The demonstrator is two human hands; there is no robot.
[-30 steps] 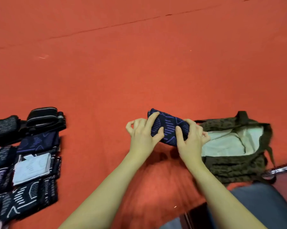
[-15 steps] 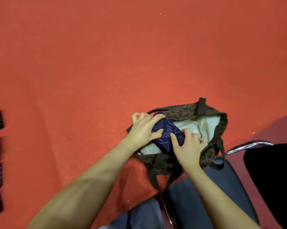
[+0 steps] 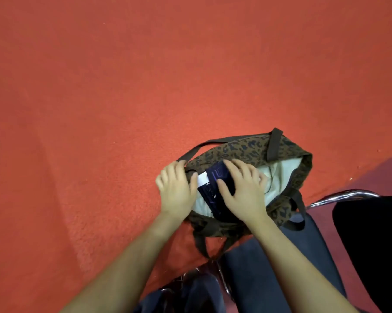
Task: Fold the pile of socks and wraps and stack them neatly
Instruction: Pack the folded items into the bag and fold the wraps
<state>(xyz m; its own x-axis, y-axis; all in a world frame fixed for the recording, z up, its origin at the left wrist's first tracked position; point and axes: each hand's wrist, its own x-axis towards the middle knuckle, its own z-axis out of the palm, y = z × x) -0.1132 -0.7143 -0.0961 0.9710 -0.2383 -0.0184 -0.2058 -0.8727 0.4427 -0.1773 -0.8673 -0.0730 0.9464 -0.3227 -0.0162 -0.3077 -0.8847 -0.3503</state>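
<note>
While in bag (image 3: 247, 150), sock (image 3: 215, 190) lengthwise away.

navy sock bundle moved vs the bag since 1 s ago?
Yes. The navy sock bundle went from left of the leopard bag into its open mouth.

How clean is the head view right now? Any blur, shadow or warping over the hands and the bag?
Head view: left hand and right hand are softly motion-blurred, so the pattern on the folded navy sock smears; the leopard-print bag reads fairly sharp; soft shadow falls on the red cloth at left; wide-angle stretch lengthens both forearms; no glare except a glint on the chrome chair rail.
</note>
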